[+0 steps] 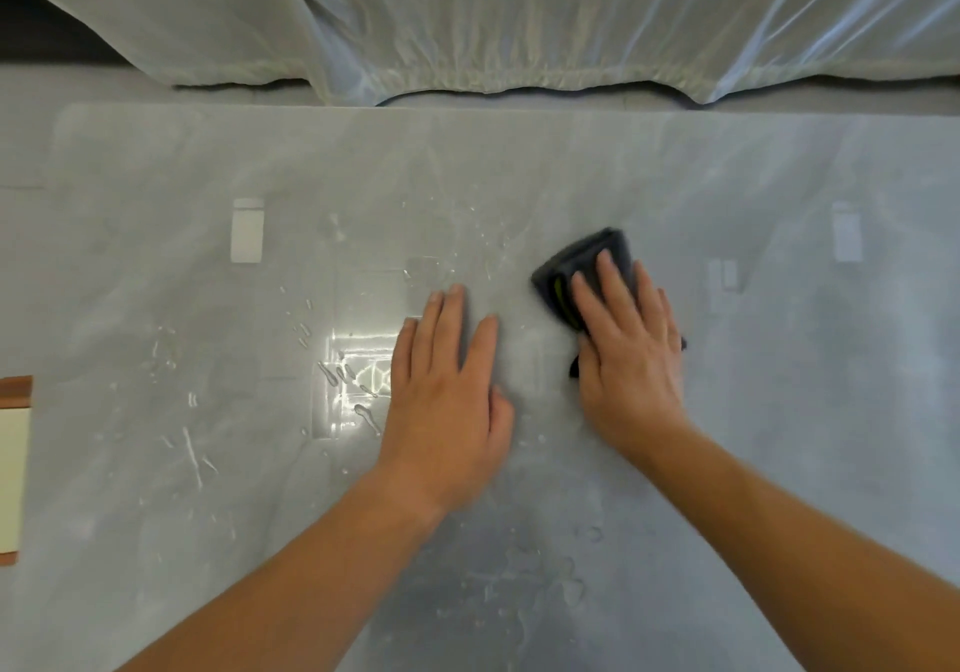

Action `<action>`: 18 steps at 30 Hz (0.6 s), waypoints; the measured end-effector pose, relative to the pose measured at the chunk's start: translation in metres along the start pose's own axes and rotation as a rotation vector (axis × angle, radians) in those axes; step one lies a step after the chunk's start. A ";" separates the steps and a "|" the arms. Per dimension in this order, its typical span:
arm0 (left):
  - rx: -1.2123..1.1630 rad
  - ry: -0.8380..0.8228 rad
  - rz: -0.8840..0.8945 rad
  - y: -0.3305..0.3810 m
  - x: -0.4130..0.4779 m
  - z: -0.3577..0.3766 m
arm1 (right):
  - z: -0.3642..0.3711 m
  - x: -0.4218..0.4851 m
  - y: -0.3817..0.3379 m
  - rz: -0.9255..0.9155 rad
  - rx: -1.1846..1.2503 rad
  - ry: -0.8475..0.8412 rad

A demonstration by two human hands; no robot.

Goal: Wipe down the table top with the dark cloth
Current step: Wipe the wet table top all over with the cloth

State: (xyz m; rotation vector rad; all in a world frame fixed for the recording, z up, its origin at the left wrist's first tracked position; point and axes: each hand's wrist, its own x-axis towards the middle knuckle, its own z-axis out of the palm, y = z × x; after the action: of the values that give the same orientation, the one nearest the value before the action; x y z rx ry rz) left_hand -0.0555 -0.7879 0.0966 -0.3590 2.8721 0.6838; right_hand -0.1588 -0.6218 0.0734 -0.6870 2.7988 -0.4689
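Observation:
The glossy grey table top [779, 411] fills most of the view. A folded dark cloth [587, 261] with a yellow-green edge lies on it right of centre. My right hand [628, 349] presses flat on the cloth, fingers spread over it, and the cloth's far end sticks out past my fingertips. My left hand [447, 396] rests flat on the bare table just left of the cloth, fingers together, holding nothing. Water drops and streaks [353, 391] glisten on the surface left of my left hand and near the front edge.
Pale sheer curtains [493, 22] hang beyond the table's far edge. A wooden-framed cream object [13, 469] shows at the left border. Bright light reflections sit on the table at left and right.

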 end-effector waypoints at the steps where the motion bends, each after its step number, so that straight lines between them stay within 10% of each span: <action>1: 0.005 -0.002 -0.005 0.000 -0.006 0.001 | 0.005 -0.018 0.000 -0.085 -0.027 -0.033; 5: 0.052 -0.029 -0.012 -0.004 -0.023 0.006 | -0.001 -0.026 0.035 -0.335 -0.084 -0.116; 11: 0.050 -0.053 0.010 -0.006 -0.039 0.009 | -0.006 -0.011 0.027 0.098 0.028 0.027; 18: 0.067 -0.052 0.003 -0.003 -0.064 0.017 | 0.007 -0.084 0.034 -0.384 -0.117 -0.117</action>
State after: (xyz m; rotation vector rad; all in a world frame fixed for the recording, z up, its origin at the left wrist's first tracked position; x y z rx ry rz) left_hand 0.0087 -0.7698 0.0939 -0.3223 2.8382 0.5875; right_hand -0.0974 -0.5547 0.0663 -1.2448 2.6016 -0.3171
